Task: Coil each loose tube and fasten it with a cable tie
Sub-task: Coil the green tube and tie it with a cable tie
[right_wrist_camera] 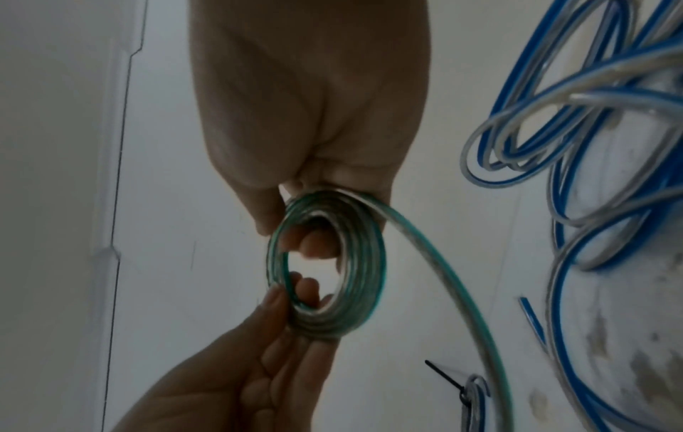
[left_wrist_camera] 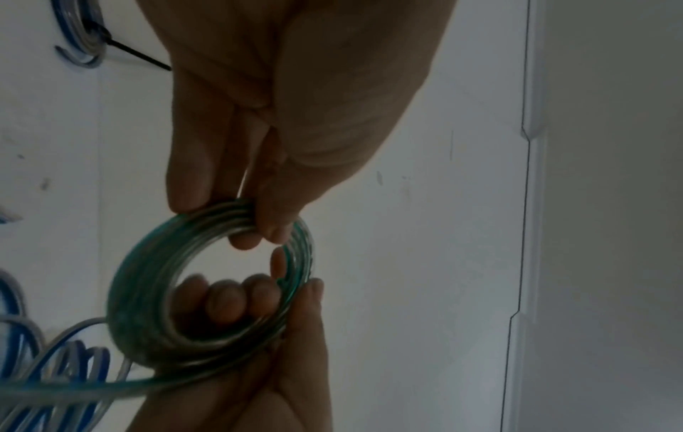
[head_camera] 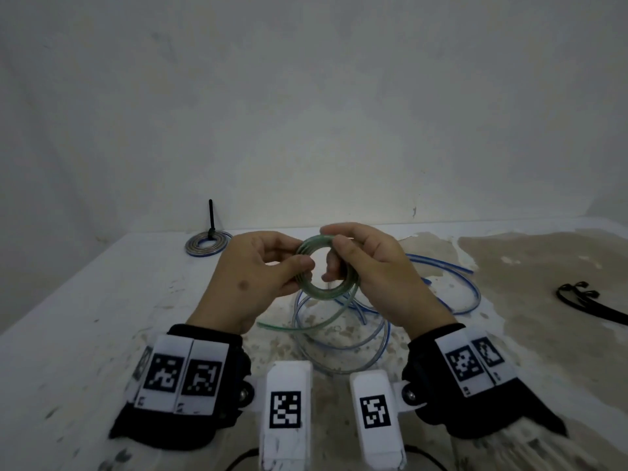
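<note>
Both hands, left hand (head_camera: 253, 277) at nine o'clock and right hand (head_camera: 373, 266) at three, pinch the green tube coil (head_camera: 326, 270) above the table (head_camera: 85, 317); a slackened grip would likely let it spring open before tying.

Green-striped clear tube (head_camera: 327, 266) wound in a tight upright coil, tail trailing to the table

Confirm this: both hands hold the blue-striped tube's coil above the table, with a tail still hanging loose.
Wrong colour. The coil held by the left hand and right hand is the green-striped tube, as the head view shows; the blue-striped tubes lie on the table. Its tail does hang loose.
</note>
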